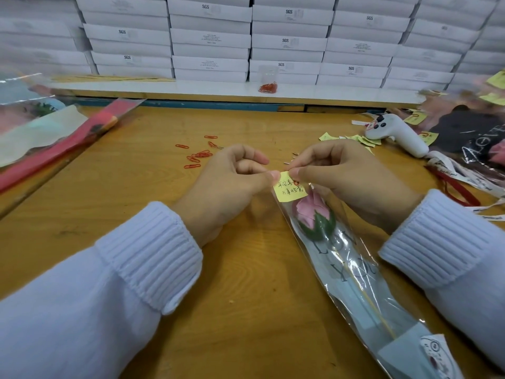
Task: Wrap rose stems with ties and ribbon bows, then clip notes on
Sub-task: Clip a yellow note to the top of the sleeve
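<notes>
A pink rose (311,214) with green sepals lies in a clear printed sleeve (352,272) on the wooden table, its thin stem running toward the lower right. A yellow handwritten note (288,190) sits at the sleeve's top edge. My left hand (229,187) pinches the note's upper left corner with its thumb. My right hand (344,176) pinches the note's top right, where a bit of red paper clip shows under the fingertips.
Loose red paper clips (198,155) lie scattered left of my hands. A white glue gun (396,134), yellow notes (355,138) and printed ribbons (461,176) crowd the right. Wrapped flowers (54,140) lie at far left. Stacked white boxes (210,39) wall the back.
</notes>
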The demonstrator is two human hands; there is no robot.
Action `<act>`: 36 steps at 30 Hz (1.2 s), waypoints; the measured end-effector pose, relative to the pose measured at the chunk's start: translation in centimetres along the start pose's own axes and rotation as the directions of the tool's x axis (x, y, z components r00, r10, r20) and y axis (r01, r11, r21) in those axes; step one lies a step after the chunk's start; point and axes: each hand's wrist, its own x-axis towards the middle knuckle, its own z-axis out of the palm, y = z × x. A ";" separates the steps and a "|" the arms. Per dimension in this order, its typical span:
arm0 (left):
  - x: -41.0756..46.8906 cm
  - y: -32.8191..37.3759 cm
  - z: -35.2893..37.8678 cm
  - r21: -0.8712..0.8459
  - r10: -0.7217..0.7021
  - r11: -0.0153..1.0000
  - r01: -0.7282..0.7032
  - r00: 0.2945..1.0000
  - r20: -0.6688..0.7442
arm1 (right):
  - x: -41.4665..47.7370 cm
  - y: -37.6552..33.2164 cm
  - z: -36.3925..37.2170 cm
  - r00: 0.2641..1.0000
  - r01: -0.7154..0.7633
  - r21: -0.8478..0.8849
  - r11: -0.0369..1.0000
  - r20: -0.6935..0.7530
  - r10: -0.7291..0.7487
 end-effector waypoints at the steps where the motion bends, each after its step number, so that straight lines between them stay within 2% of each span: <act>1: 0.0 0.0 0.0 -0.003 0.001 1.000 -0.001 1.000 0.002 | 0.0 0.0 0.0 1.000 0.001 0.005 1.000 0.002 -0.001; 8: -0.1 0.0 -0.1 0.019 0.011 1.000 -0.011 1.000 -0.022 | -0.1 -0.2 0.0 1.000 -0.007 -0.039 0.999 -0.003 0.007; 13: -0.2 0.1 -0.3 0.002 0.011 1.000 -0.011 0.998 -0.056 | 0.2 0.3 -0.4 0.993 -0.110 -0.059 0.992 -0.048 0.108; 17: -0.3 0.2 -0.3 0.013 0.012 1.000 -0.011 0.998 -0.062 | 0.2 0.3 -0.6 0.989 -0.151 -0.027 0.988 0.001 0.151; 20: -0.3 0.3 -0.1 0.013 0.011 1.000 -0.010 0.997 -0.078 | 0.2 0.3 -0.5 0.988 -0.151 0.060 0.987 0.026 0.150; 23: -0.1 0.6 0.2 -0.153 -0.079 0.986 0.061 0.990 -0.119 | 0.2 0.2 -0.4 0.988 -0.146 0.139 0.979 -0.023 0.150; 25: -0.2 0.8 0.3 -0.334 -0.239 0.918 0.214 0.971 -0.033 | 0.2 0.0 -0.2 0.985 -0.133 0.130 0.983 -0.095 0.146; 27: -0.5 1.2 0.6 -0.394 -0.341 0.847 0.357 0.933 0.114 | 0.2 -0.3 0.1 0.980 -0.120 0.130 0.984 -0.144 0.138; 33: -1.5 1.6 1.7 -0.318 -0.376 0.804 0.502 0.844 0.382 | 0.2 -0.6 0.4 0.981 -0.077 0.217 0.973 -0.160 0.113; 36: -1.9 1.3 2.4 -0.276 -0.371 0.813 0.513 0.820 0.436 | 0.2 -0.7 0.7 0.980 -0.058 0.261 0.964 -0.171 0.105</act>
